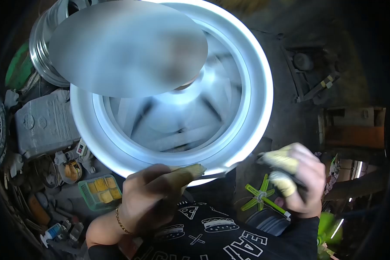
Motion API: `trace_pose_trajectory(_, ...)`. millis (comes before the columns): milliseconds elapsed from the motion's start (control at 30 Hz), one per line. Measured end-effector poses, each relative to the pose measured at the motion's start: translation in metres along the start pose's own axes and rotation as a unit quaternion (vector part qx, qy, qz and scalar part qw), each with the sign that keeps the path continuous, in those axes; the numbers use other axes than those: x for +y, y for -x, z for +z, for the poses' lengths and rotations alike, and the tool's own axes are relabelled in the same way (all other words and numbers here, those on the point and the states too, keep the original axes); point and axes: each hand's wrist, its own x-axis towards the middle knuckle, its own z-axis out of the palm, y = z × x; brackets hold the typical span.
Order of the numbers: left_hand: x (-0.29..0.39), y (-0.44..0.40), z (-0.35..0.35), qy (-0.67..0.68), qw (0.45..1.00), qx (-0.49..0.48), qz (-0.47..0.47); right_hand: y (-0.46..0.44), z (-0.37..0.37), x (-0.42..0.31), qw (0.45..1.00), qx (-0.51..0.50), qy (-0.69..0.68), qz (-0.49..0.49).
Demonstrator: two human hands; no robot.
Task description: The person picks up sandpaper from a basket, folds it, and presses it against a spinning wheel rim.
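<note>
A large silvery wheel rim (pixel 258 93) fills the middle of the view, its upper left part hidden by a blurred oval. At its lower edge, my left hand (pixel 149 197), with yellowish wrapping on the fingers and a bracelet at the wrist, is closed on one end of a thin strip (pixel 223 172). To the right of the rim, my right hand (pixel 297 180) has yellow-wrapped fingers curled round a dark object, which motion blur keeps from being made out. The strip lies between the two hands, close to the rim's edge.
At the left are a green basket (pixel 87 195) with yellow pieces, a grey tank (pixel 45 123) and stacked metal rims (pixel 41 47). A green star-shaped part (pixel 260 197) lies below the right hand. An orange-brown box (pixel 353 136) stands at the right.
</note>
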Motion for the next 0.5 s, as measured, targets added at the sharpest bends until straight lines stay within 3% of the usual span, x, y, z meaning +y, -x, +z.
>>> trace_pose_trajectory(100, -0.013, 0.004, 0.006, -0.074, 0.996, -0.041, 0.026, -0.002, 0.004, -0.003, 0.999, 0.012, 0.022, 0.034)
trace_pose_trajectory(200, -0.023, 0.009, 0.019, -0.172, 0.972, -0.093, 0.129, -0.004, 0.015, 0.005, 0.996, -0.078, 0.035, -0.030)
trace_pose_trajectory(300, -0.017, 0.002, 0.024, -0.209, 0.960, -0.122, 0.141, 0.002, 0.029, 0.016, 0.990, -0.122, 0.015, -0.063)
trace_pose_trajectory(333, -0.017, 0.004, 0.024, -0.217, 0.954, -0.149, 0.143, 0.002, 0.027, 0.017, 0.981, -0.178, 0.030, -0.072)
trace_pose_trajectory(500, -0.016, 0.000, 0.019, -0.182, 0.954, -0.206, 0.118, 0.006, 0.045, 0.028, 0.982, -0.162, 0.005, -0.092)
